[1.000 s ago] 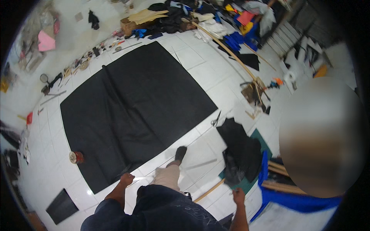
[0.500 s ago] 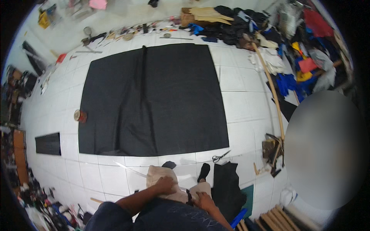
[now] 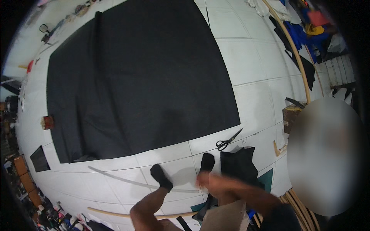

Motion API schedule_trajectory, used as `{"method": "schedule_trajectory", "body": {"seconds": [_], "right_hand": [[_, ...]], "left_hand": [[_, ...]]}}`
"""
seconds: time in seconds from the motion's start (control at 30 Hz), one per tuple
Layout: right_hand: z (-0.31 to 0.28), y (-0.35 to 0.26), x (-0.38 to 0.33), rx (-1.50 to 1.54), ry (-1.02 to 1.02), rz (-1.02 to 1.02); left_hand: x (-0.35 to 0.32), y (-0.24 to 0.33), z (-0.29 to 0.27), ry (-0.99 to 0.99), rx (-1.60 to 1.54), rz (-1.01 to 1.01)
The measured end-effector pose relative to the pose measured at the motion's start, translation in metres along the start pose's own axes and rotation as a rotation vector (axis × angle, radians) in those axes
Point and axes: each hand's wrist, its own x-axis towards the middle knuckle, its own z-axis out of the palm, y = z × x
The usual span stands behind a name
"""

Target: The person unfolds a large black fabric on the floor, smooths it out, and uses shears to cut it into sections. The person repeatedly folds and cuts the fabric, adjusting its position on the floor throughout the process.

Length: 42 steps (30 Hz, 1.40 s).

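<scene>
My right hand (image 3: 204,181) reaches in from the lower right, over my sock-covered right foot. Motion smears its fingers, so I cannot tell whether it holds anything. My left hand is out of view. Ahead lies a large black sheet of fabric (image 3: 154,84), with folds running along its left part. Black-handled scissors (image 3: 228,140) rest on the white tiles by its near right corner. Just below them is a smaller black piece of material (image 3: 241,163). A long thin grey ruler-like strip (image 3: 135,183) lies on the floor, passing under my left foot.
A reddish can-like container (image 3: 47,123) sits at the sheet's left edge, with a small black piece (image 3: 40,159) nearby. A long wooden pole (image 3: 293,50) lies at right, beside blue cloth (image 3: 297,36). Wooden strips (image 3: 304,208) are at lower right; clutter lines the left wall.
My view has tipped down and turned, so the sheet appears larger and closer. Both hands rested on my thighs; now my right hand stretches forward and my left hand has left the view.
</scene>
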Motion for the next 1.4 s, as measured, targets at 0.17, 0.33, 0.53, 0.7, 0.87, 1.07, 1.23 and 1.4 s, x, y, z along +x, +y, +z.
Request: {"method": "schedule_trajectory", "body": {"seconds": [0.17, 0.33, 0.53, 0.7, 0.87, 1.07, 1.23, 1.4], "right_hand": [[-0.24, 0.115, 0.196, -0.498, 1.206, -0.011], [-0.289, 0.123, 0.232, -0.46, 1.401, 0.106], [-0.317, 0.131, 0.248, -0.181, 1.397, 0.085], [-0.345, 0.127, 0.246, -0.25, 1.422, -0.022], [-0.371, 0.202, 0.205, -0.304, 1.503, 0.145], [-0.341, 0.208, 0.204, -0.259, 1.458, 0.192], [-0.367, 0.242, 0.208, -0.345, 1.582, 0.052], [-0.373, 0.211, 0.213, -0.396, 1.666, 0.038]], "left_hand": [[0.141, -0.006, 0.004, 0.294, 0.167, 0.09], [0.175, -0.047, -0.027, 0.004, -0.153, 0.068], [0.19, -0.053, -0.033, 0.093, -0.052, 0.286], [0.2, 0.002, -0.043, 0.094, -0.2, 0.263], [0.21, 0.02, -0.047, -0.017, -0.192, 0.185], [0.193, -0.004, -0.052, 0.211, -0.205, 0.336], [0.186, -0.048, -0.067, 0.654, -0.349, 0.383], [0.212, -0.132, -0.075, 0.802, -0.519, 0.183]]}}
